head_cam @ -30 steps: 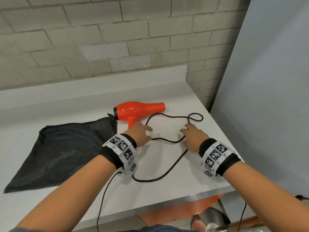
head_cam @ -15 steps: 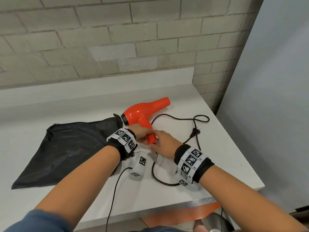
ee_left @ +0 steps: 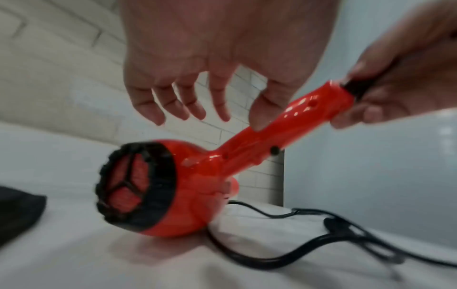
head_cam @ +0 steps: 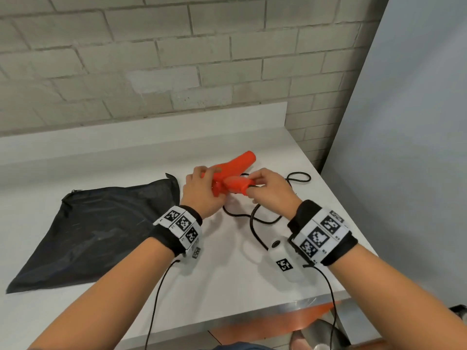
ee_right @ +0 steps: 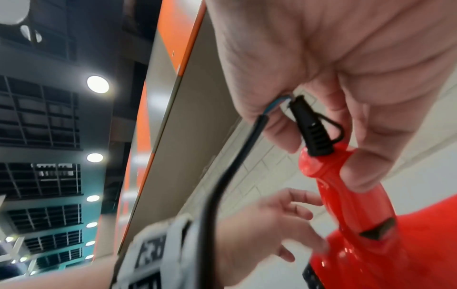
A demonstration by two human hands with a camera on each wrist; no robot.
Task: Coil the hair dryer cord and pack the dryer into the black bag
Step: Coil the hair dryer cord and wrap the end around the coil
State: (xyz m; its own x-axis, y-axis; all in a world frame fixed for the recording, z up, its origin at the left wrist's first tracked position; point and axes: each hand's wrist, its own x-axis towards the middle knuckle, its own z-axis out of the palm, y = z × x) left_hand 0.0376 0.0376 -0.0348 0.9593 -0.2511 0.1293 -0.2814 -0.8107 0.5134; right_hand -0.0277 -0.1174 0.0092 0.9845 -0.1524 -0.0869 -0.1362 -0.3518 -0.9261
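The red hair dryer (head_cam: 241, 161) is tilted, its black rear grille (ee_left: 128, 185) low over the white table (head_cam: 252, 286). My right hand (head_cam: 262, 183) grips the end of the handle (ee_right: 321, 176), fingers and thumb around the black strain relief (ee_right: 311, 133). My left hand (head_cam: 199, 190) is beside the dryer's body with fingers loosely spread (ee_left: 153, 109); only its thumb (ee_left: 259, 117) touches the handle. The black cord (head_cam: 255, 223) trails loose over the table under my hands, with a loop (head_cam: 298, 178) at the far right. The black bag (head_cam: 101, 223) lies flat to the left.
A brick wall (head_cam: 177, 72) backs the table, and a grey panel (head_cam: 404, 122) closes the right side. The table's front edge (head_cam: 252, 317) runs just below my wrists. Thin sensor cables (head_cam: 156, 299) hang from both wristbands.
The dryer has come up off the table by its handle. My right hand slid to the handle's end and closed there. My left hand let go of the handle and opened beside the body.
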